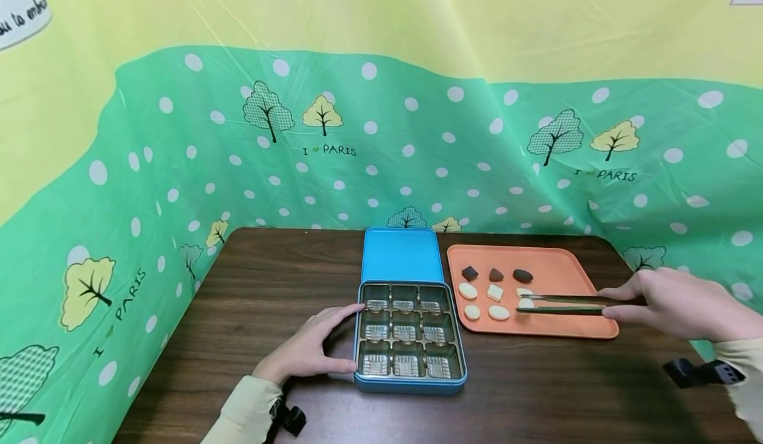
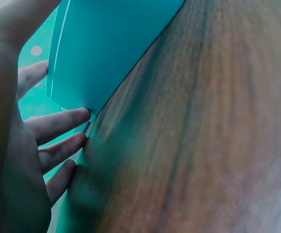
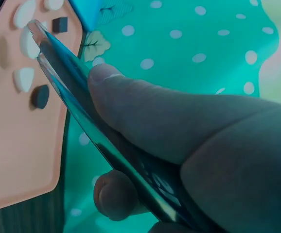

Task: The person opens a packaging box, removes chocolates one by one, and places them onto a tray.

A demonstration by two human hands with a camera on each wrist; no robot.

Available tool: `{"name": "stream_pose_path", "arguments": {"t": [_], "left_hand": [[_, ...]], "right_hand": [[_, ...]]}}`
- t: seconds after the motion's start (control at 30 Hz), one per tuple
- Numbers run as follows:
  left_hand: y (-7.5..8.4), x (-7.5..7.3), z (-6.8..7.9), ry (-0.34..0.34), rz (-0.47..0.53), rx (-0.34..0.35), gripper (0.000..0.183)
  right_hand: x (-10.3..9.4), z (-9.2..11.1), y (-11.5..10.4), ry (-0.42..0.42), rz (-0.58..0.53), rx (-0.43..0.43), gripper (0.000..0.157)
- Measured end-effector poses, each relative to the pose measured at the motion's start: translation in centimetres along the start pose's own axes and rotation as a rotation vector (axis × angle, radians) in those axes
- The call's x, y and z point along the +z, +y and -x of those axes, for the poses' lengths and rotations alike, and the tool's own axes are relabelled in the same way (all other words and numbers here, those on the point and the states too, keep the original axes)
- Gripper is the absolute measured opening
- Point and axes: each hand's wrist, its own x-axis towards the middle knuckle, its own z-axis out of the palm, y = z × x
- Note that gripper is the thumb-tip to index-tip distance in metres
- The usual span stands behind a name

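My right hand [image 1: 685, 301] grips metal tongs [image 1: 566, 304] by their sides, thumb and fingers on opposite arms. The tips reach over an orange tray [image 1: 572, 265], right at a white chocolate-like piece [image 3: 29, 44] in the right wrist view. Around it lie several more white pieces [image 1: 499, 313] and dark brown pieces [image 1: 522, 276]. My left hand [image 1: 310, 348] touches the left side of a blue tin [image 1: 411, 387], fingers spread and fairly straight. Inside the tin is a metallic-looking divided insert [image 1: 405, 328] with several bare compartments; its blue lid [image 1: 402, 255] lies hinged back behind.
Everything stands on a dark wooden table [image 1: 268, 278]. A green and yellow printed cloth [image 1: 357, 99] hangs behind and at the sides. The tray is close to the tin's right side.
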Motion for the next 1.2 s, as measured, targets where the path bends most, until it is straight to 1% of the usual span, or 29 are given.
{"name": "stream_pose_path", "arguments": {"t": [0.23, 0.43, 0.63, 0.73, 0.83, 0.97, 1.03, 1.2], "left_hand": [[-0.1, 0.1, 0.1, 0.006, 0.011, 0.003, 0.097], [-0.2, 0.2, 0.1, -0.001, 0.014, 0.001, 0.096], [-0.2, 0.1, 0.0, 0.005, 0.007, 0.013, 0.097], [-0.3, 0.1, 0.0, 0.008, 0.002, 0.015, 0.097], [-0.3, 0.1, 0.0, 0.006, 0.004, 0.012, 0.097], [-0.3, 0.1, 0.0, 0.003, 0.006, 0.009, 0.097], [-0.3, 0.1, 0.0, 0.001, 0.004, 0.008, 0.097], [-0.3, 0.1, 0.0, 0.006, -0.007, 0.011, 0.097]], "right_hand": [[0.8, -0.4, 1.3, -0.029, -0.022, -0.013, 0.016], [1.3, -0.5, 1.7, -0.014, -0.023, -0.028, 0.012], [1.6, -0.6, 2.0, -0.019, -0.021, -0.020, 0.012], [1.7, -0.6, 2.1, -0.024, -0.027, -0.015, 0.017], [1.8, -0.7, 2.1, -0.029, -0.027, -0.010, 0.028], [2.0, -0.6, 2.1, -0.022, -0.023, -0.009, 0.038], [2.2, -0.4, 2.1, -0.007, -0.031, -0.013, 0.039], [2.8, 0.5, 2.2, 0.042, -0.050, -0.002, 0.051]]}}
